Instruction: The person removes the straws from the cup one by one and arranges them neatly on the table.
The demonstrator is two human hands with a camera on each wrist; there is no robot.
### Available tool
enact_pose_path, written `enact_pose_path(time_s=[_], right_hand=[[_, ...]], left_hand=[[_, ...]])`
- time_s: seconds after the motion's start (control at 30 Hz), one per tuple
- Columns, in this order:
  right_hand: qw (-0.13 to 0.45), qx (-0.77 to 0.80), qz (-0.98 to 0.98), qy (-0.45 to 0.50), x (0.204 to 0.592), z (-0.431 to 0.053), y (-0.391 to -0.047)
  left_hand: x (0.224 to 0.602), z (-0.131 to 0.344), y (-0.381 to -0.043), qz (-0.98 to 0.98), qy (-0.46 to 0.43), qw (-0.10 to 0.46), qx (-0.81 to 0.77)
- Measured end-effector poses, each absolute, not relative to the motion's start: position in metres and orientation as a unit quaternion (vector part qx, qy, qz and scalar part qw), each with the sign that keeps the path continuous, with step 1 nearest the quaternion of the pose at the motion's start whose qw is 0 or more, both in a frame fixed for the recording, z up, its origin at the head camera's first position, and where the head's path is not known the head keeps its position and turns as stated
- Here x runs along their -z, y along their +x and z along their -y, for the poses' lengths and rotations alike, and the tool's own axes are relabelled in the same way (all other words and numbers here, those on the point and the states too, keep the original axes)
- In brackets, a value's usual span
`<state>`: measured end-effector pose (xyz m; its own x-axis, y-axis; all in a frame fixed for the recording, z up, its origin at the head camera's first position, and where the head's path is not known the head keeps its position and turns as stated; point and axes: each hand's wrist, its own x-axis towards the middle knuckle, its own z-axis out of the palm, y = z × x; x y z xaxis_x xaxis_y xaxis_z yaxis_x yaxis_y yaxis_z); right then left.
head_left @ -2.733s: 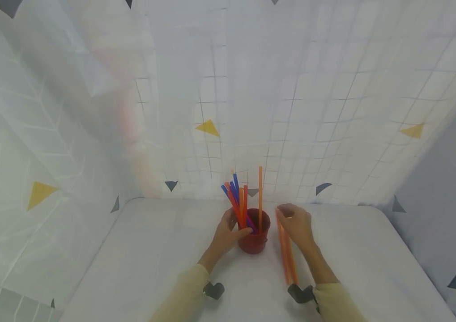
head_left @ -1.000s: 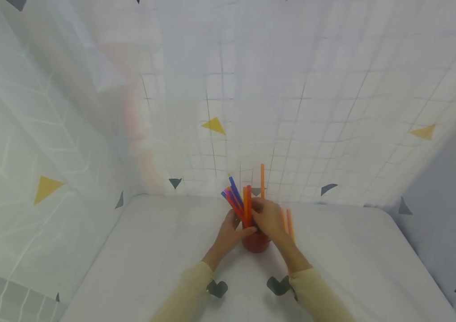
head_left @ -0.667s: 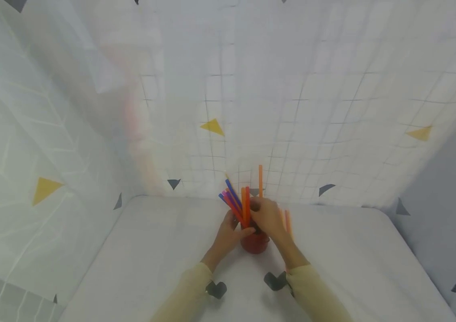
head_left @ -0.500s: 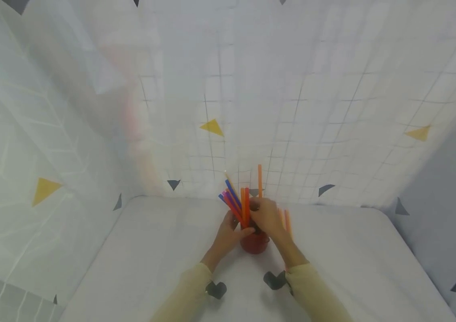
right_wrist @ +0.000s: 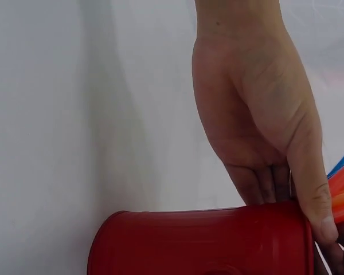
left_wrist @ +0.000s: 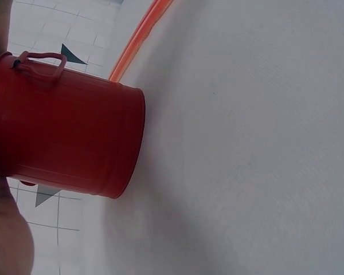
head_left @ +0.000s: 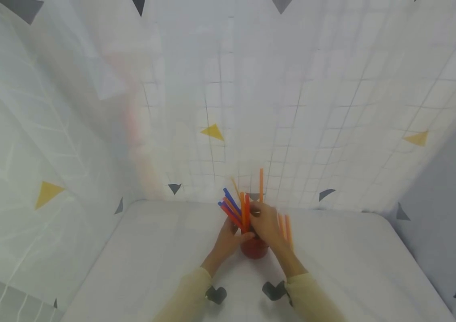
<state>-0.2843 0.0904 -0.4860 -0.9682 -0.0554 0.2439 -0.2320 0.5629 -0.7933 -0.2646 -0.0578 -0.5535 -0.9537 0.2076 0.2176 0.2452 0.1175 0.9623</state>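
Note:
A red metal bucket [head_left: 254, 251] with small side handles stands upright on the white table, as the left wrist view shows [left_wrist: 69, 129]. Several blue, red and orange plastic straws [head_left: 245, 210] lean out of its left side. One orange straw [head_left: 262, 184] rises straight at the back. My left hand [head_left: 227, 240] grips the bucket's left side, thumb across the front near the rim. From the right, my right hand [head_left: 266, 225] holds the rim; in the right wrist view its thumb [right_wrist: 316, 195] lies at the mouth and its fingers pass behind the wall. The bucket's inside is hidden.
More orange straws [head_left: 287, 227] lie on the table just right of the bucket, partly behind my right forearm. The white table [head_left: 155, 250] ends at a pale grid-patterned backdrop [head_left: 324, 134], with more sheeting on both sides.
My right hand has left the loose straws on the table and come left onto the bucket's rim. My left hand keeps its hold. Straws in the bucket have shifted a little.

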Motion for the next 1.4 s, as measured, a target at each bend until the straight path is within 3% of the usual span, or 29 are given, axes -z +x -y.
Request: enact_pose_path(time_s=[0.33, 0.63, 0.9, 1.4], right_hand=[[0.221, -0.526, 0.805, 0.165, 0.476, -0.095, -0.284], [0.278, -0.582, 0.742, 0.183, 0.444, -0.098, -0.272], [0.312, -0.587, 0.727, 0.172, 0.402, -0.109, -0.254], [0.339, -0.611, 0.701, 0.142, 0.379, -0.137, -0.249]], left_hand=[[0.548, 0.056, -0.263, 0.754, -0.130, 0.002, 0.644], [0.546, 0.053, -0.268, 0.758, -0.124, -0.003, 0.640], [0.543, 0.052, -0.267, 0.767, -0.105, -0.004, 0.632], [0.548, 0.057, -0.271, 0.763, -0.106, -0.009, 0.638]])
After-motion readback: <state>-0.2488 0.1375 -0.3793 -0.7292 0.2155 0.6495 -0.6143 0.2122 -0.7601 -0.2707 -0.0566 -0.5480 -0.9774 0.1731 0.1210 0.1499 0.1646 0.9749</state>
